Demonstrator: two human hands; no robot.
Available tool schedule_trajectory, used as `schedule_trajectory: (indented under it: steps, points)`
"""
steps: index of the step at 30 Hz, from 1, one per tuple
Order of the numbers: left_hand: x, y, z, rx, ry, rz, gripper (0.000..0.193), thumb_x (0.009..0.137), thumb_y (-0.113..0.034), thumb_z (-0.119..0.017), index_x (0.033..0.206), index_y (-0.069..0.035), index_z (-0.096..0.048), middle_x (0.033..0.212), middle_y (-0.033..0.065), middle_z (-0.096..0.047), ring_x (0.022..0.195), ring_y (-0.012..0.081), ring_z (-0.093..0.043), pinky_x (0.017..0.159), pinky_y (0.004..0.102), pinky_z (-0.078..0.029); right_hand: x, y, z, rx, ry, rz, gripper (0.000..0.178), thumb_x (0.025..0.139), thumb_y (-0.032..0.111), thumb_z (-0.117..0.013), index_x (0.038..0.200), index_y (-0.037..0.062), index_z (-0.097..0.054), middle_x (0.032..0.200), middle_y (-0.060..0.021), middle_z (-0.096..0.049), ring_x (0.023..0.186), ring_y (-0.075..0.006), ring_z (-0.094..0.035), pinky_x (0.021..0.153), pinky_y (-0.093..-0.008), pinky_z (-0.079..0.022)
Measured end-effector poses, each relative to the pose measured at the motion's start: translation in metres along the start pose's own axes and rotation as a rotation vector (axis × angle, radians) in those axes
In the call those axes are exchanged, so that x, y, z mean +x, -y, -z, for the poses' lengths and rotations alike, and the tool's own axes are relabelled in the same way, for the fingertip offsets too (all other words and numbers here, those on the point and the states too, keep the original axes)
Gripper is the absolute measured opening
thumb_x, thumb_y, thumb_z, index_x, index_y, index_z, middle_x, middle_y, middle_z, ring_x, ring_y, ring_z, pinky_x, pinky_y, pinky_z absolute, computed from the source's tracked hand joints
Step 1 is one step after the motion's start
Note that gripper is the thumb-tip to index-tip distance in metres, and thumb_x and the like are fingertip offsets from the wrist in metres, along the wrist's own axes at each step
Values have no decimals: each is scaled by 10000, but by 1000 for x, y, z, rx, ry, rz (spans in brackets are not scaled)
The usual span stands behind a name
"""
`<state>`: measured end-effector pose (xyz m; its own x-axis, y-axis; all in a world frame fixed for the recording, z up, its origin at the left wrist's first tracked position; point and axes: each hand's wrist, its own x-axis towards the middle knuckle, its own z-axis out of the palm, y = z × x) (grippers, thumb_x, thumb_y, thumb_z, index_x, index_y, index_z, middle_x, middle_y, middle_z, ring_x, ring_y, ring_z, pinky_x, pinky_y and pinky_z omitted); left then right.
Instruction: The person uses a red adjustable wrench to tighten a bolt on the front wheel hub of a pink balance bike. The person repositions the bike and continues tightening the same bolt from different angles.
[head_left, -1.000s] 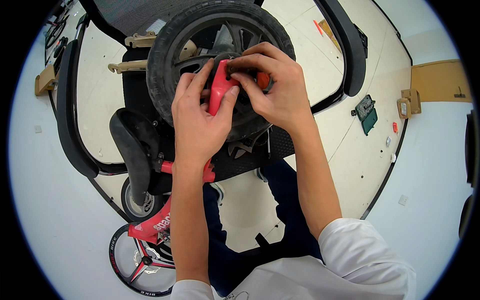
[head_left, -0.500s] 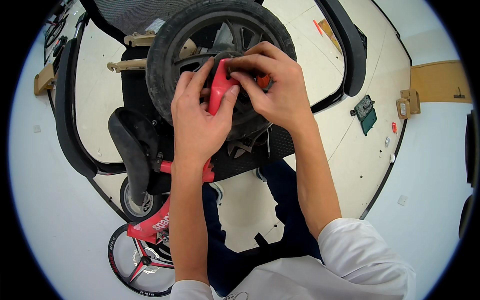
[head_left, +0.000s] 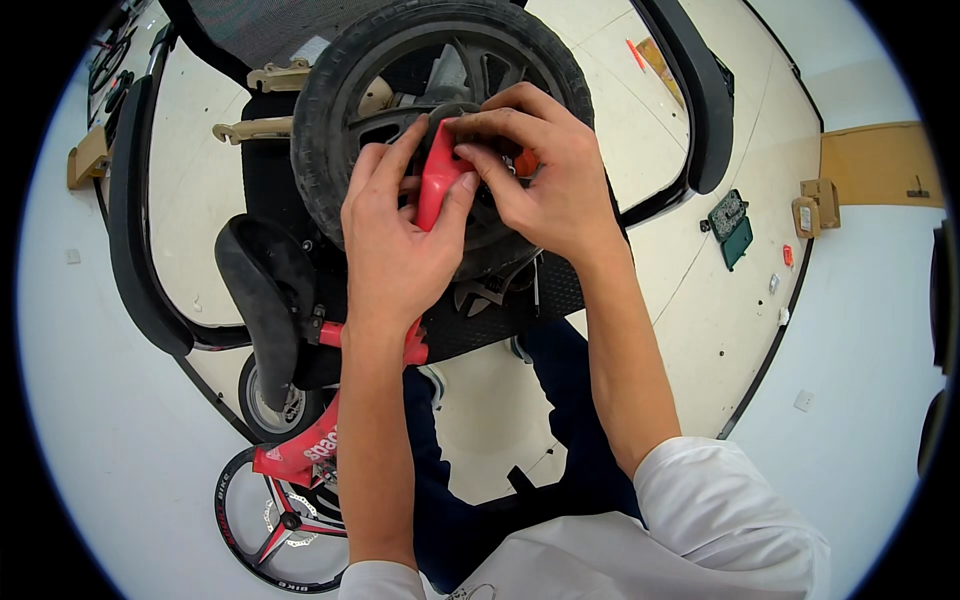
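Note:
Between my hands is a glossy red bracket-like part (head_left: 434,180), held over the middle of a black spoked wheel (head_left: 318,150). My left hand (head_left: 400,235) pinches its near side between thumb and fingers. On its far end and right edge, my right hand (head_left: 555,175) closes with thumb and index finger. Whether a small piece sits between those right fingertips is hidden. The wheel lies flat on a black chair seat, its hub mostly covered by my hands. Something orange (head_left: 525,160) shows beside my right fingers.
Black armrests (head_left: 135,215) flank the seat. A bike saddle (head_left: 260,300), an adjustable wrench (head_left: 485,292) and beige metal arms (head_left: 262,130) lie around the wheel. At lower left are a red frame (head_left: 300,452) and a three-spoke wheel (head_left: 290,521). A green case (head_left: 735,243) lies open on the floor.
My right hand and forearm have shifted slightly left, with the thumb a little further over the red part. My left hand keeps its hold almost unmoved.

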<state>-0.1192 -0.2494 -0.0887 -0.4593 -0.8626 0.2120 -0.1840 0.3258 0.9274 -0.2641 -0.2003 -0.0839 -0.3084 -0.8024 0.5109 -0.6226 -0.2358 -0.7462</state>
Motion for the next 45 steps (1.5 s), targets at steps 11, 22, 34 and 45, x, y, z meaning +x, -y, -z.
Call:
schedule_trajectory:
  steps: [11,22,34,45]
  points:
    - [1,1,0,-3,-1,25,495,840,-65,-739,1289,70,-580,1121,154,-579,923,243,-680,756,327,-599,-3,1,-6,-43,-36,-118,143,805,60,-764,873,-36,-682,833,-102,-621,745,-233,-675,665,-320,-543]
    - [1,2,0,-45,5,28,489,857,-79,-740,1288,82,-574,1127,146,-573,947,236,-683,751,328,-605,-3,-3,-4,-1,-25,-32,152,802,49,-748,836,-36,-628,853,-105,-614,718,-247,-649,655,-318,-532]
    - [2,-1,1,-46,13,38,493,858,-89,-743,1289,82,-576,1144,147,-572,963,241,-683,782,331,-605,-2,-6,-4,51,-45,-7,127,792,54,-762,860,-20,-685,828,-69,-640,711,-194,-626,618,-271,-489]
    - [2,0,1,-56,15,64,497,857,-92,-744,1291,81,-575,1139,146,-569,971,241,-678,788,337,-608,-3,1,-3,28,-81,-128,157,773,60,-786,853,-34,-689,809,-102,-637,693,-231,-676,633,-296,-538]
